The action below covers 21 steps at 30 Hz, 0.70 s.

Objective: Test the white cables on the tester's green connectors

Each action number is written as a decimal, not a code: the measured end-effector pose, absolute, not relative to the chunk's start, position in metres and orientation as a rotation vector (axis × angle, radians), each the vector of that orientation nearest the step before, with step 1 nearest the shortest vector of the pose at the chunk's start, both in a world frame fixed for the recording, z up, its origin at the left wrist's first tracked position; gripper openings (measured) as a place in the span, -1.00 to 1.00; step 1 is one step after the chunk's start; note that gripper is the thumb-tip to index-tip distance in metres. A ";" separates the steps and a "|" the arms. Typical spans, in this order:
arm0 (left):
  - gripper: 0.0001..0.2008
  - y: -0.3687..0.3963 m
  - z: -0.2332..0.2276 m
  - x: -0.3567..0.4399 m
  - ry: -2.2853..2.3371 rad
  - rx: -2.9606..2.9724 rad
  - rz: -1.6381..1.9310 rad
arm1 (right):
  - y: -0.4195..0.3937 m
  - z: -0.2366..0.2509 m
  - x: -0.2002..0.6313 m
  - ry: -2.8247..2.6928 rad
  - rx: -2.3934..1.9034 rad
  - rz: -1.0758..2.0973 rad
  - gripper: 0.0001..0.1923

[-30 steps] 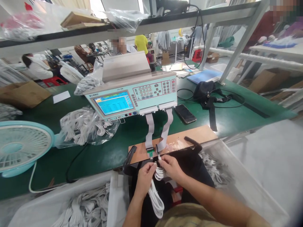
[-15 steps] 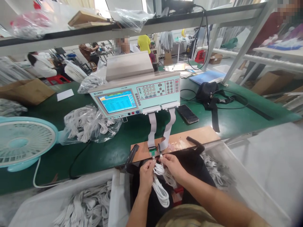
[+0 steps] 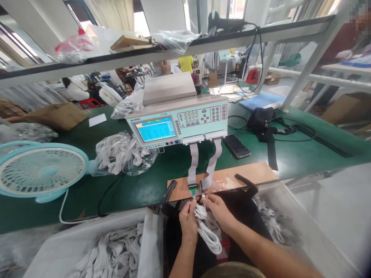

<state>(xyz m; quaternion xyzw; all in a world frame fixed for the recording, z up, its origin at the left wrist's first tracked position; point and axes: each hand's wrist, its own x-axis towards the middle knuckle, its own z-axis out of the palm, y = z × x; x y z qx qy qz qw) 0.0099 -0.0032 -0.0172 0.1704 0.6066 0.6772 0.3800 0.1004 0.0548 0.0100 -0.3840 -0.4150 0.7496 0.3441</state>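
Observation:
A coiled white cable (image 3: 209, 236) hangs between my hands. My left hand (image 3: 188, 220) is closed on one of its plug ends, right at a small green connector board (image 3: 194, 190). Beside it my right hand (image 3: 218, 208) pinches another white plug end close to the second connector. Two grey ribbon cables (image 3: 193, 164) run from these connectors up to the front of a cable tester (image 3: 178, 122) with a lit blue screen. Whether the plugs are fully seated is hidden by my fingers. The connectors lie at the edge of a wooden board (image 3: 249, 173).
Bins of coiled cables stand at left (image 3: 116, 247) and right (image 3: 274, 220). On the green table (image 3: 139, 193) are a fan (image 3: 48, 173), bagged cables (image 3: 116, 152), a phone (image 3: 236, 146) and a black bag (image 3: 262, 121). A shelf (image 3: 121, 57) spans above. People sit in the background.
The camera view has shifted, so the scene sits further right and lower. Both hands keep their hold on the cable ends at the connectors.

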 end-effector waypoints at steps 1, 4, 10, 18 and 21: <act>-0.69 -0.003 -0.018 0.011 1.527 0.430 1.738 | 0.055 0.010 0.101 -1.083 -0.996 1.949 -0.65; -0.69 -0.003 -0.020 0.014 1.464 0.421 1.743 | 0.055 0.010 0.102 -1.110 -0.999 1.942 -0.62; -0.63 -0.002 -0.025 0.015 1.512 0.425 1.724 | 0.055 0.016 0.103 -1.117 -1.017 1.961 -0.58; -0.61 -0.001 -0.025 0.010 1.589 0.590 1.635 | 0.054 0.012 0.104 -1.197 -1.005 1.912 -0.58; -0.64 0.002 -0.018 0.009 1.499 0.633 1.661 | 0.055 0.006 0.103 -1.213 -0.982 1.914 -0.59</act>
